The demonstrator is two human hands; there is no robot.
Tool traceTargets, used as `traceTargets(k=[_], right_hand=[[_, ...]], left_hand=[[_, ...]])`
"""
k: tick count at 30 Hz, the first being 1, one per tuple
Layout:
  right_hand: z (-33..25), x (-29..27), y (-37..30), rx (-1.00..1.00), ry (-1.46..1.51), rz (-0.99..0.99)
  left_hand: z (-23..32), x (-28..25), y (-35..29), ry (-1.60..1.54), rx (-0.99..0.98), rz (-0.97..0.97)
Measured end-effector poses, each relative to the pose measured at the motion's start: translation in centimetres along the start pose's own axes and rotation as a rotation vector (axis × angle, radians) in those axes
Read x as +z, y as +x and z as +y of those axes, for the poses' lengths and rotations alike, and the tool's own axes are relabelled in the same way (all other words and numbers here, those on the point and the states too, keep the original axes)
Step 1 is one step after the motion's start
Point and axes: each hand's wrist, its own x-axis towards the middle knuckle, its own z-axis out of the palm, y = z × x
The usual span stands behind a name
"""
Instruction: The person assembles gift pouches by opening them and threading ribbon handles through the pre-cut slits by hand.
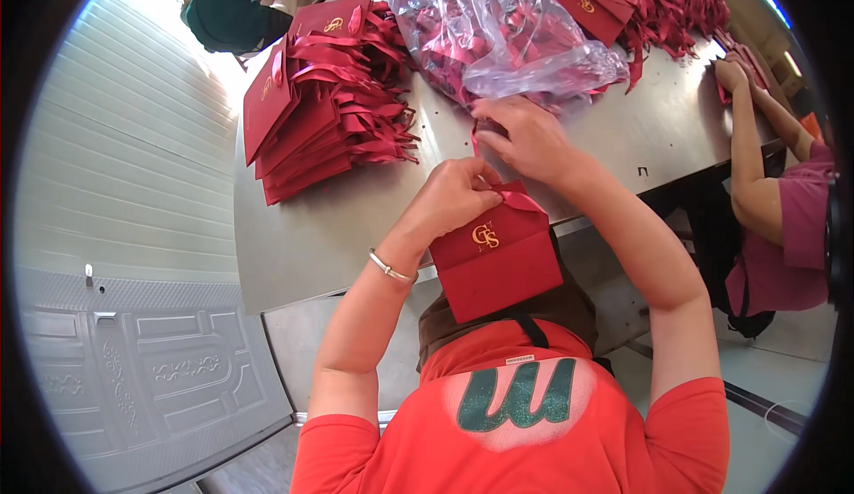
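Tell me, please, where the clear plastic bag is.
In the head view, the clear plastic bag lies top centre on the table, just beyond the right hand.

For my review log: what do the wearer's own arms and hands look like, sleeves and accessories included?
Both sleeves, left sleeve and right sleeve, are short and bright orange-red, leaving the forearms bare. The left hand is ungloved, with a slim silver-coloured bangle at its wrist. The right hand is ungloved too, with no bangle visible.
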Motion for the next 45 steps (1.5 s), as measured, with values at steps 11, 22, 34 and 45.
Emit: traceTargets(k=[11, 22, 34, 45], right_hand=[[-4.4, -4.8, -7.4, 0.206, 0.095, -0.109], [-5.7, -5.1, -6.0, 0.343, -0.019, -0.233], [-3.6, -6.5, -4.7, 0.605, 0.714, -0.394], [-2.4, -14.6, -6.2, 0.755, 0.851, -0.635]], left_hand=[[-0.1, 0.0, -1.1, -0.145, 0.074, 0.030], [0.6, 0.4, -1.0, 0.179, 0.076, 0.222], [0.6, 0.2, -0.1, 0.311, 0.179, 0.143], [0.8, -0.5, 0.8, 0.230, 0.160, 0.122]])
